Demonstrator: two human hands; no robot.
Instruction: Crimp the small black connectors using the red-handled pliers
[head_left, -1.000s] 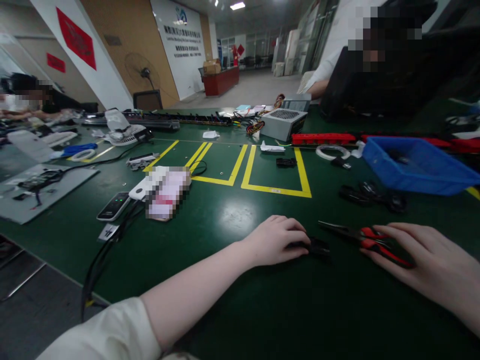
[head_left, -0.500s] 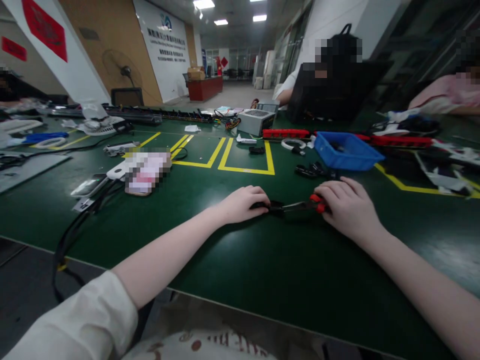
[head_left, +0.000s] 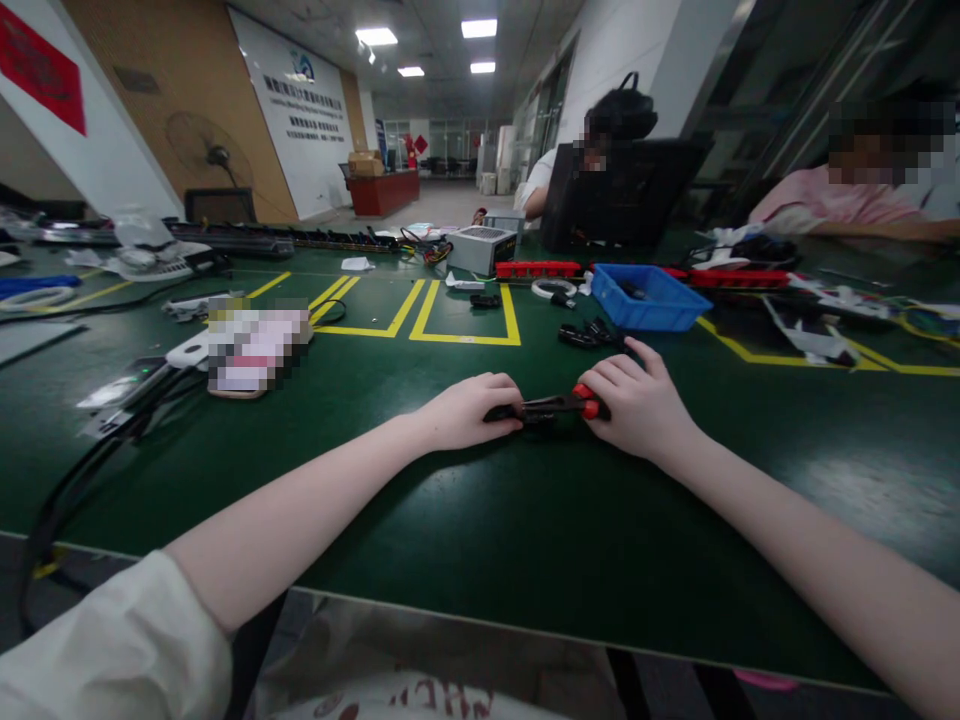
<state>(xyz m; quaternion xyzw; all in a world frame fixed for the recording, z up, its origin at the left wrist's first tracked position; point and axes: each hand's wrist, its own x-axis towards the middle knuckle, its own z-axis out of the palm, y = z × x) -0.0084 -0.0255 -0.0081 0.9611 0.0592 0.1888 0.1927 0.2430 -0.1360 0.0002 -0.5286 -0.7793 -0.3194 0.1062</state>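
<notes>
In the middle of the head view, my left hand pinches a dark object, mostly covered by my fingers. My right hand is wrapped round the red handles of a pair of pliers, its index finger raised. The dark metal jaws point left and reach the tips of my left fingers. Whether they bite on the dark object cannot be made out. Just beyond my right hand lie several small black pieces on the green table.
A blue bin stands behind my right hand. Phone and black cables lie at left. Farther back are a power supply unit, red strips and yellow tape outlines. Two people sit across the table.
My right hand has brought the pliers left, so the jaws now come up against my left fingertips. The head view has swung slightly to the right.
</notes>
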